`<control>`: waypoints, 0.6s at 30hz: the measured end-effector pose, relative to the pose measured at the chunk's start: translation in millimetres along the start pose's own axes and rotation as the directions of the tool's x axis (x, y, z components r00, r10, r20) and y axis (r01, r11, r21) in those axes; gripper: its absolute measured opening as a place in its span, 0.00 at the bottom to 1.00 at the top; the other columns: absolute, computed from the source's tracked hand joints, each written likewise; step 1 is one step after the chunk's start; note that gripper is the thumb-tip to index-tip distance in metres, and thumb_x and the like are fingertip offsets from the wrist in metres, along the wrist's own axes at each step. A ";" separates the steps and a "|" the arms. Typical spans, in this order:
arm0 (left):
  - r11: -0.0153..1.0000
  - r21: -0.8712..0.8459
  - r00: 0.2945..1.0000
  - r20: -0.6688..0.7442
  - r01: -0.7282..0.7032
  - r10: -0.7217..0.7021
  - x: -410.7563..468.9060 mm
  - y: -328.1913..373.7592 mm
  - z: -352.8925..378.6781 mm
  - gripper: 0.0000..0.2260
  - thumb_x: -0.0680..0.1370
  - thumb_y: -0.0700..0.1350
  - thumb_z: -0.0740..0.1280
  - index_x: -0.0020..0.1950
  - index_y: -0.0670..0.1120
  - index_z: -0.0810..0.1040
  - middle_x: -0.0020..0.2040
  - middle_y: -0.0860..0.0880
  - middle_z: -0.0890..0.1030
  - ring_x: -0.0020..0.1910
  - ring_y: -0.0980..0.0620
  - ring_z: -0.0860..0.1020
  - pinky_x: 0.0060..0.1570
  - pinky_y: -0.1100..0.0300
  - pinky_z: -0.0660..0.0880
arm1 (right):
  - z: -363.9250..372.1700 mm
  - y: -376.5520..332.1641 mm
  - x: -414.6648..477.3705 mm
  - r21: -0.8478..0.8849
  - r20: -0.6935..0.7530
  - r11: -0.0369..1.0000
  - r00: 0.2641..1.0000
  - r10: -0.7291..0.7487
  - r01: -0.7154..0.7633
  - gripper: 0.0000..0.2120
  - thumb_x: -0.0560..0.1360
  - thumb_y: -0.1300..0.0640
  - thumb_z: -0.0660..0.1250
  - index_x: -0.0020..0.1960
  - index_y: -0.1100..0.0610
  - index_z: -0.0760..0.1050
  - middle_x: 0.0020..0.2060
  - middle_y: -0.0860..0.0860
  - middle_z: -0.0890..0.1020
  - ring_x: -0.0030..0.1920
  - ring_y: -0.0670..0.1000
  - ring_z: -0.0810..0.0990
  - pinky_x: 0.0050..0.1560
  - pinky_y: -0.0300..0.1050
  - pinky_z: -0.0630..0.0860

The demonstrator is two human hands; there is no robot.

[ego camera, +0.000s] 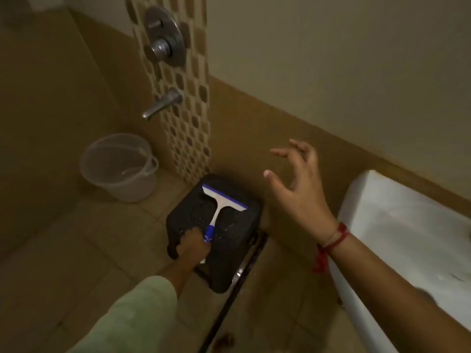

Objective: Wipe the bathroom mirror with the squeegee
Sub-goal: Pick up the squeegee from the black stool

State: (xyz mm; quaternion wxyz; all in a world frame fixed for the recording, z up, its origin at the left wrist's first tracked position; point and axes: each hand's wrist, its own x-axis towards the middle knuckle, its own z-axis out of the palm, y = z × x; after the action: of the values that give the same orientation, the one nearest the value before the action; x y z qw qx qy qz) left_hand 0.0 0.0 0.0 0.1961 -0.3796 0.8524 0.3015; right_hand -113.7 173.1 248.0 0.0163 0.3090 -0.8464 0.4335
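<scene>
A white squeegee (pixel 221 201) with a blue blade edge and blue handle lies on top of a black plastic stool (pixel 229 240) on the tiled floor. My left hand (pixel 194 244) reaches down to the stool and is closed around the blue handle end. Raised in the air to the right of the stool, my right hand (pixel 298 184) has its fingers spread and holds nothing; a red thread is tied round its wrist. No mirror is in view.
A translucent bucket (pixel 119 166) stands on the floor left of the stool, under a wall tap (pixel 163 104) and shower mixer (pixel 164 36). A white basin counter (pixel 397 225) fills the right side. A dark floor rail (pixel 237 289) runs past the stool.
</scene>
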 end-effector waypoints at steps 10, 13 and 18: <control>0.986 -0.089 0.986 0.106 0.138 -0.129 37.9 -29.7 68.8 0.21 0.78 0.50 0.63 0.65 0.38 0.67 0.64 0.37 0.73 0.62 0.40 0.73 0.60 0.52 0.70 | 74.5 67.2 -28.0 -0.265 0.600 0.960 0.763 0.240 -0.093 0.18 0.74 0.46 0.65 0.62 0.49 0.70 0.59 0.51 0.73 0.57 0.50 0.74 0.59 0.54 0.70; 0.972 -0.181 0.985 0.109 0.149 -0.131 43.8 -27.7 76.1 0.18 0.78 0.49 0.63 0.63 0.39 0.69 0.61 0.37 0.75 0.59 0.41 0.75 0.58 0.53 0.71 | 83.0 76.2 -33.8 -0.253 0.600 0.961 0.761 0.247 -0.112 0.18 0.74 0.46 0.65 0.62 0.49 0.71 0.59 0.50 0.73 0.55 0.50 0.75 0.59 0.53 0.71; 0.943 -0.289 0.986 0.084 0.162 -0.143 51.5 -24.2 82.3 0.17 0.80 0.49 0.61 0.62 0.38 0.71 0.59 0.37 0.76 0.57 0.41 0.75 0.54 0.54 0.70 | 88.8 84.1 -38.4 -0.228 0.610 0.967 0.758 0.232 -0.113 0.17 0.73 0.47 0.65 0.61 0.49 0.71 0.58 0.50 0.73 0.55 0.49 0.74 0.57 0.52 0.72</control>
State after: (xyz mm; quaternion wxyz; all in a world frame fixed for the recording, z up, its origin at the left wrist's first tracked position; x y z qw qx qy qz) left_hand -5.5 14.5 -98.8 0.1861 -0.4601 0.7594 0.4208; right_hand -106.6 163.0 120.5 -0.2813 0.3543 -0.8624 0.2272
